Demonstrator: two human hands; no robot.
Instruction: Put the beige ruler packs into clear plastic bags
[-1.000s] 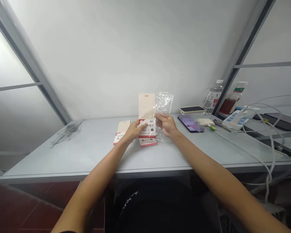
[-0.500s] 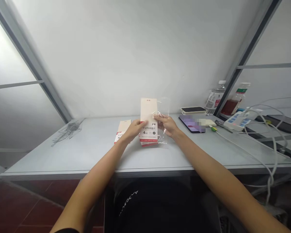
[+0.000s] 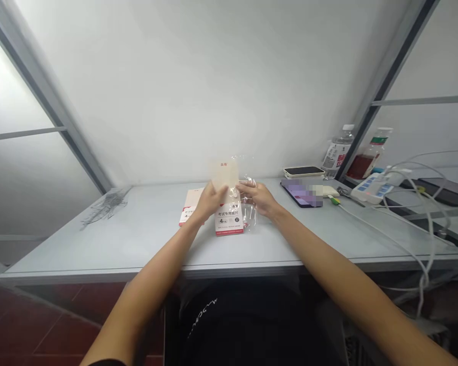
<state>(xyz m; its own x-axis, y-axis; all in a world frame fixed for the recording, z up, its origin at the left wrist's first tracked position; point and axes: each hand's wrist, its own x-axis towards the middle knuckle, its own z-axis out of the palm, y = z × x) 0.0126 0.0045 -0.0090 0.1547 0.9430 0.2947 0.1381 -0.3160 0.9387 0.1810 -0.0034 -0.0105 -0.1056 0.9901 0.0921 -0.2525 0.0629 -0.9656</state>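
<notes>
A cream and red ruler-set packet (image 3: 229, 221) with printed lettering stands tilted up before me, above the desk's middle. My left hand (image 3: 210, 200) is closed on its left side, the thumb lying across its front. Clear plastic film (image 3: 251, 216) sticks out past the packet's right side. My right hand (image 3: 260, 196) pinches the film at the packet's right edge, with fingers partly seen through it. Another cream and red packet (image 3: 192, 197) lies on the desk behind my left hand, which partly covers it.
To the right are a dark-screened phone (image 3: 304, 172), a phone with a lit purple screen (image 3: 295, 190), two bottles (image 3: 338, 155), a white power strip (image 3: 372, 188) and loose white cables (image 3: 389, 243). A crumpled see-through thing with dark lines (image 3: 109, 206) lies at the left.
The held packet has shifted slightly left and down with both hands. The red-edged packet end that showed beneath it is now mostly hidden behind it.
</notes>
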